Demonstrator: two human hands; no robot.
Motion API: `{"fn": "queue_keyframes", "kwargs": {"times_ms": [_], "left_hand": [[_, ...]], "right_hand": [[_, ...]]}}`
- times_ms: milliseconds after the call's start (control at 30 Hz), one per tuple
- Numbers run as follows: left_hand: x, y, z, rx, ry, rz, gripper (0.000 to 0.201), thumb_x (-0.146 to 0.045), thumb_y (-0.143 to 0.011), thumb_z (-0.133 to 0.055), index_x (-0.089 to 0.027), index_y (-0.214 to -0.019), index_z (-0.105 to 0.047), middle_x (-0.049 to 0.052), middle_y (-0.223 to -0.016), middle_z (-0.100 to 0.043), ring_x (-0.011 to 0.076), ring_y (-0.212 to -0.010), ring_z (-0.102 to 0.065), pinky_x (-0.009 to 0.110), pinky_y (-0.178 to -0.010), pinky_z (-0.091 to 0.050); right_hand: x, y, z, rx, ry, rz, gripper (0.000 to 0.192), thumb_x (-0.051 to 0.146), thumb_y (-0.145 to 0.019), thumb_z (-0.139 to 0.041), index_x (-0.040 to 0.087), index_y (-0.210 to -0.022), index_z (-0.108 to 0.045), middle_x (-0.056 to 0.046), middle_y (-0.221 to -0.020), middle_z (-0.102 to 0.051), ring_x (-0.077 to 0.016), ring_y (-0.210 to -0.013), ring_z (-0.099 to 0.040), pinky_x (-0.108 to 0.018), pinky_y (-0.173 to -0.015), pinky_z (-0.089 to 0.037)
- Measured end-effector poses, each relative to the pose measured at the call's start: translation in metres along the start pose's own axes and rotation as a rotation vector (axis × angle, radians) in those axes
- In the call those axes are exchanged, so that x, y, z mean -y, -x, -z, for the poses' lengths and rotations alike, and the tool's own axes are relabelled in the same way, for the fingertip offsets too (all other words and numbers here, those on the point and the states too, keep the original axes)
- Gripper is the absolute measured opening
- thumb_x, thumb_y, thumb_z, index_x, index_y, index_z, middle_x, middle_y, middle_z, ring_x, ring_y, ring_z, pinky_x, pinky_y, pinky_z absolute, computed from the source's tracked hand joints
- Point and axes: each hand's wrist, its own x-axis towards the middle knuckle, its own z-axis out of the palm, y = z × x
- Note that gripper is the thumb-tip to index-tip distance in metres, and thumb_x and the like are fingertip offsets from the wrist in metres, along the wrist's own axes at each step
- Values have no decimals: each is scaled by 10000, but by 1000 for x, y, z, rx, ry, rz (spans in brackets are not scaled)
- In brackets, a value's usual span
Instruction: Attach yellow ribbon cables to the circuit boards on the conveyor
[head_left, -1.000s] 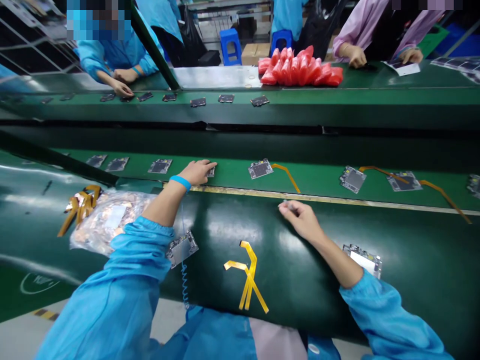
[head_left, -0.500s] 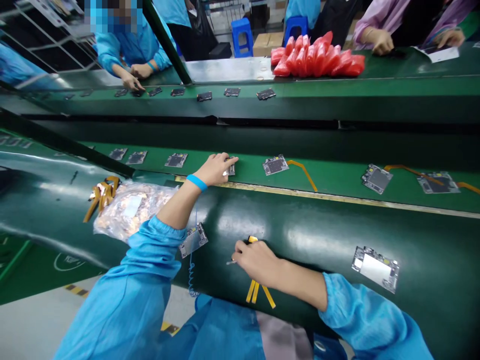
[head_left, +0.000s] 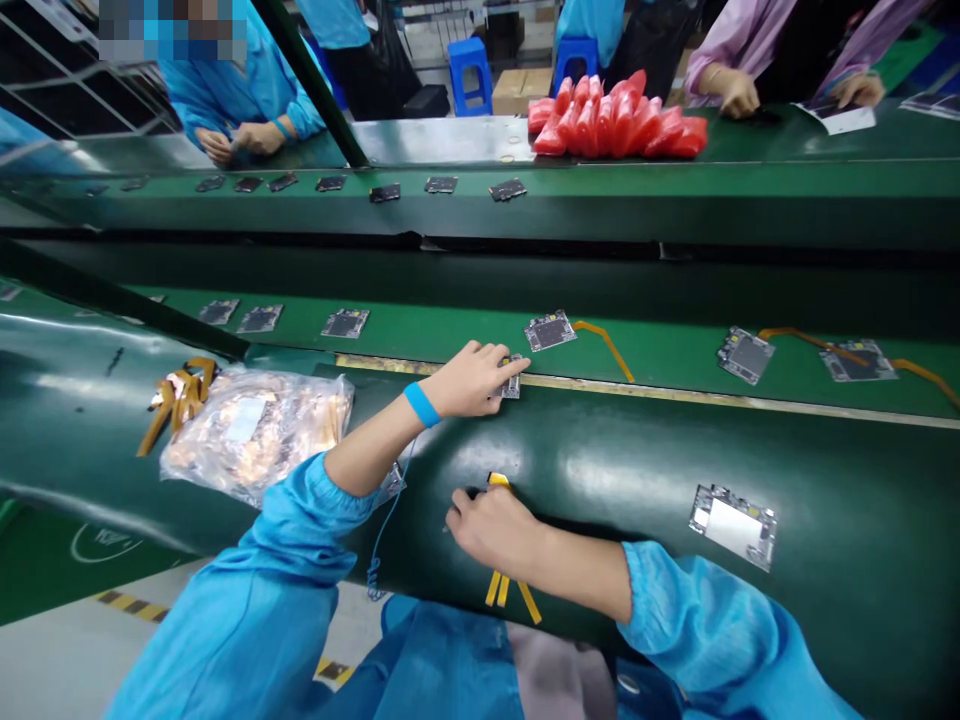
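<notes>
My left hand [head_left: 471, 380], with a blue wrist strap [head_left: 421, 404], grips a small circuit board [head_left: 512, 386] over the wooden edge strip between belt and bench. Fingers cover much of that board. My right hand [head_left: 496, 532] is closed low over the bench; a small dark thing shows by its fingertips, too hidden to name. Yellow ribbon cables [head_left: 503, 590] lie beneath it, their ends showing above and below. Another circuit board [head_left: 393, 482] lies partly hidden behind my left forearm. To the right, a circuit board with a silver plate [head_left: 735, 527] rests on the bench.
Along the green belt [head_left: 660, 355] lie several boards, some with an orange ribbon cable [head_left: 606, 345]. A clear plastic bag [head_left: 259, 430] and loose orange cables [head_left: 180, 395] are at left. Red bundles [head_left: 619, 120] and co-workers' hands are across the line. A green post [head_left: 304, 75] slants upward.
My left hand has come off the belt toward me and rightward, bringing a circuit board with it. My right hand stays over the ribbon cables. The view has shifted slightly.
</notes>
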Motion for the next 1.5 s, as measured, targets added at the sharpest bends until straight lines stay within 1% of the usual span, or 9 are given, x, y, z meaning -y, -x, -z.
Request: {"fn": "queue_keyframes", "kwargs": {"times_ms": [267, 533, 667, 833, 967, 1100, 1267, 1400, 1500], "left_hand": [[-24, -9, -2, 16, 21, -60, 660, -259, -885, -597, -166, -1528, -480, 187, -1242, -631, 316, -1054, -636, 401, -842, -411], [-51, -15, -1, 20, 21, -83, 639, -286, -909, -589, -132, -1519, -475, 201, -1276, -636, 334, -1087, -646, 430, -873, -421], [-69, -19, -4, 0, 38, -46, 600, -270, -915, -589, -94, -1481, -499, 208, -1195, -673, 348, -1068, -660, 437, -867, -421], [-80, -20, -11, -10, 93, -43, 583, -278, -923, -600, -70, -1460, -513, 206, -1104, -697, 349, -1002, -660, 446, -835, -416], [-77, -17, -13, -54, 124, -100, 534, -303, -901, -644, -117, -1396, -570, 210, -1231, -651, 361, -1103, -596, 457, -868, -413], [-71, -18, -15, -52, 182, -180, 507, -282, -845, -688, -184, -1338, -614, 179, -1296, -608, 340, -1149, -548, 432, -885, -413], [-69, -24, -20, -53, 194, -198, 389, -269, -837, -679, -204, -1220, -670, 158, -1231, -604, 323, -1111, -546, 408, -834, -430], [-68, -29, -21, -51, 192, -209, 387, -258, -815, -700, -206, -1197, -672, 159, -1203, -600, 326, -1097, -546, 398, -809, -441], [-69, -32, -22, -46, 205, -215, 358, -242, -818, -696, -201, -1173, -668, 155, -1170, -603, 323, -1079, -545, 391, -805, -443]], "right_hand": [[6, -6, 10, 44, 13, 28, 184, 64, -984, -514, 77, -995, -697, -146, -955, -704, -234, -722, -706, -343, -543, -521], [-11, -4, -3, -30, -6, 82, 205, 105, -1035, -462, 111, -1040, -667, -128, -909, -729, -230, -740, -702, -332, -550, -485], [-21, 14, 12, -15, -136, 86, 174, 222, -1070, -543, 159, -1140, -690, -73, -1005, -766, -208, -790, -710, -325, -584, -454], [-37, 53, 47, -13, -486, -31, 144, 321, -1039, -658, 214, -1097, -735, -20, -1046, -778, -164, -884, -717, -274, -642, -410], [-59, 87, 55, -143, -751, -140, 95, 279, -1029, -662, 197, -1042, -707, -26, -1008, -779, -149, -876, -705, -244, -729, -441], [-92, 113, 48, -312, -957, -354, 229, 399, -1026, -609, 185, -972, -673, -16, -867, -738, -145, -743, -642, -243, -692, -459], [-130, 128, 33, -513, -942, -578, 378, 536, -968, -603, 172, -953, -704, -45, -874, -728, -185, -807, -647, -284, -749, -507], [-144, 128, 18, -542, -913, -670, 408, 546, -909, -650, 161, -1011, -736, -66, -893, -766, -204, -792, -675, -308, -738, -524], [-149, 123, 9, -558, -886, -727, 381, 525, -874, -673, 160, -956, -738, -70, -850, -775, -205, -744, -682, -305, -701, -514]]}}
